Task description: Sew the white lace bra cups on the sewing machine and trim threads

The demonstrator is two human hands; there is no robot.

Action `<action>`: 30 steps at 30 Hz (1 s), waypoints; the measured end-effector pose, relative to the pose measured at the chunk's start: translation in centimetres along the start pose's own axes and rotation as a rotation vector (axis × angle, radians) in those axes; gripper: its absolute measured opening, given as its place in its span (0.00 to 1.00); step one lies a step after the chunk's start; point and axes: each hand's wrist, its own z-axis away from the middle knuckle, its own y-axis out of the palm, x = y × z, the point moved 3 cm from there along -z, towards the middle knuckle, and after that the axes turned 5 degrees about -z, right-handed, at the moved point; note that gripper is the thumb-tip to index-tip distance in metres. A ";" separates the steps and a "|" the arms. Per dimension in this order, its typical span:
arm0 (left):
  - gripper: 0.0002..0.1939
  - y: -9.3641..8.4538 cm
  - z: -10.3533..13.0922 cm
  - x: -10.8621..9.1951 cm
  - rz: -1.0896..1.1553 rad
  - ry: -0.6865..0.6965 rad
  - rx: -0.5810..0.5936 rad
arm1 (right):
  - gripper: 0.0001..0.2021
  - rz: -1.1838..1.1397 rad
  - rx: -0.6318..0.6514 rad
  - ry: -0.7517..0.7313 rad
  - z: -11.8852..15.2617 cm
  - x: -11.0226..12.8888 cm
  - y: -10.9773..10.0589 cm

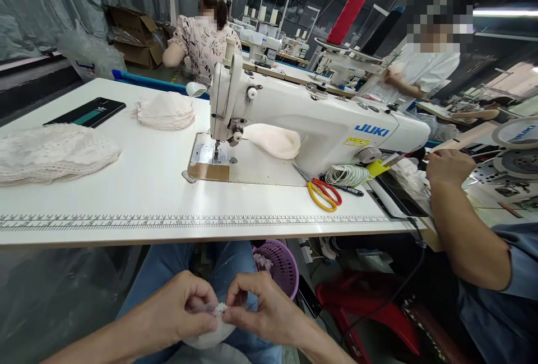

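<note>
Over my lap, both hands pinch a small white fabric piece [209,339] with a ruffled, lacy edge. My left hand [179,308] is closed on its left side, thumb and fingers pressed together. Close beside it, my right hand [263,305] grips the lacy edge between thumb and forefinger. The cloth's lower part hangs below the fingers, and my hands hide some of it. Above and beyond them stands a white sewing machine [311,109], with a pale cream fabric piece [275,141] lying under its arm.
Stacks of white fabric [54,151] and pinkish fabric [166,111] lie left on the table, near a black phone-like box [88,112]. Scissors [323,193] and a cord coil [347,175] sit right. A purple basket [288,266] stands below. A co-worker's arm [462,224] reaches in at right.
</note>
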 end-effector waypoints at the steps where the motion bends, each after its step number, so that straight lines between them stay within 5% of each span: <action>1: 0.09 0.0 0.1 0.0 0.001 -0.002 -0.005 | 0.09 -0.003 0.005 -0.002 0.0 0.0 0.0; 15: 0.07 -0.3 0.0 0.6 0.032 -0.030 -0.008 | 0.11 0.112 0.028 -0.005 -0.3 -0.3 0.5; 21: 0.17 0.1 -0.4 0.7 0.106 -0.008 0.107 | 0.10 0.158 0.099 0.006 -0.6 -0.1 0.5; 25: 0.21 0.5 -1.1 0.8 0.108 -0.035 0.080 | 0.09 0.236 0.100 0.034 -0.4 -0.2 0.5; 30: 0.26 1.1 -2.1 2.5 0.000 -0.040 0.072 | 0.09 0.367 0.235 -0.111 1.3 0.9 -2.4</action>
